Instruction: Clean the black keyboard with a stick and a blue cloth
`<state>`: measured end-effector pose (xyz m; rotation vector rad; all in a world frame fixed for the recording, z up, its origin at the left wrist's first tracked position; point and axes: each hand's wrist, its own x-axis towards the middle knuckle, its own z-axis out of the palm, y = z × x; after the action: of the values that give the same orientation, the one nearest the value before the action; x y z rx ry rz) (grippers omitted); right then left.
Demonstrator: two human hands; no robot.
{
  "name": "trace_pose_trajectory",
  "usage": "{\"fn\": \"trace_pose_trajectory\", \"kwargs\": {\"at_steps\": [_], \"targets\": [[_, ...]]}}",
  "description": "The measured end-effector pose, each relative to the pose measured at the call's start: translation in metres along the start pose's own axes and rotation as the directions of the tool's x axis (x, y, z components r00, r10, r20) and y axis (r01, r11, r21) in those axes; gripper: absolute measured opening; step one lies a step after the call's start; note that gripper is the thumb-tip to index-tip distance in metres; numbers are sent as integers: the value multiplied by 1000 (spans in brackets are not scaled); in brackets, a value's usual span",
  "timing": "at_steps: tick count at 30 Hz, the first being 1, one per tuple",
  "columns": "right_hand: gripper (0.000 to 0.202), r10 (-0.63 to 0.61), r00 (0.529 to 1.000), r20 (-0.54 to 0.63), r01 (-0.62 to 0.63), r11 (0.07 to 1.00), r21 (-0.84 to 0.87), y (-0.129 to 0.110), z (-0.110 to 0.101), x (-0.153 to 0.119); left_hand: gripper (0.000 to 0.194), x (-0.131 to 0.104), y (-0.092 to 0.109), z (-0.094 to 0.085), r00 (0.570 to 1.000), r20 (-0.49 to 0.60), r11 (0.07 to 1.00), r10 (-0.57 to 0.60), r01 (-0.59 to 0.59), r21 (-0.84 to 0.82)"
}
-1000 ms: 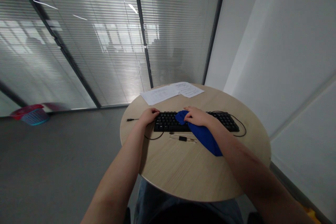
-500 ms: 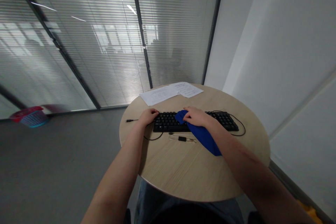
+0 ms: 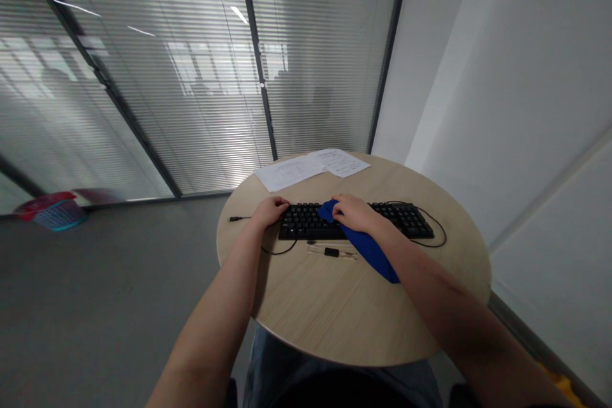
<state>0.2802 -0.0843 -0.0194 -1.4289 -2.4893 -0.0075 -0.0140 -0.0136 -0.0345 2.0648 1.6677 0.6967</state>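
A black keyboard (image 3: 306, 224) lies flat across the round wooden table. My left hand (image 3: 270, 211) is closed at its left end, the thumb and fingers gripping the upper left corner. Bunched in my right hand (image 3: 354, 211) is a blue cloth (image 3: 368, 251), pressed on the middle of the keys. The rest of the cloth trails over the keyboard's front edge onto the tabletop, partly under my right forearm. The keys beneath the hand and cloth are hidden.
Printed paper sheets (image 3: 291, 173) lie at the table's (image 3: 329, 325) far side. A small thin tool with a black band (image 3: 331, 252) rests before the keyboard. A black cable (image 3: 445, 233) loops at right; its plug (image 3: 236, 218) lies at left. A basket (image 3: 57, 211) stands on the floor.
My right hand has shifted very slightly left with the blue cloth over the keys. My left hand stays at the keyboard's left corner.
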Motion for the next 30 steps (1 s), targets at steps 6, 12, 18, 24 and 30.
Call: {"fn": "trace_pose_trajectory", "kwargs": {"at_steps": [6,12,18,24,30], "targets": [[16,7,1000,-20,-4,993,122,12,9,3,24,2,-3,2,1000,6,1000,9,-9,-23],[14,41,998,-48,-27,964,264,26,8,3,24,2,-4,2,1000,14,1000,13,-13,-16],[15,415,879,-234,-137,691,710,46,-15,0,23,1,-3,2,1000,11,999,30,-29,-26],[20,712,654,-256,188,174,967,57,-62,-23,22,1,-2,0,999,25,998,42,-41,-44],[16,683,701,-207,55,238,970,78,-145,-69,23,0,2,0,999,19,999,34,-34,-36]]}}
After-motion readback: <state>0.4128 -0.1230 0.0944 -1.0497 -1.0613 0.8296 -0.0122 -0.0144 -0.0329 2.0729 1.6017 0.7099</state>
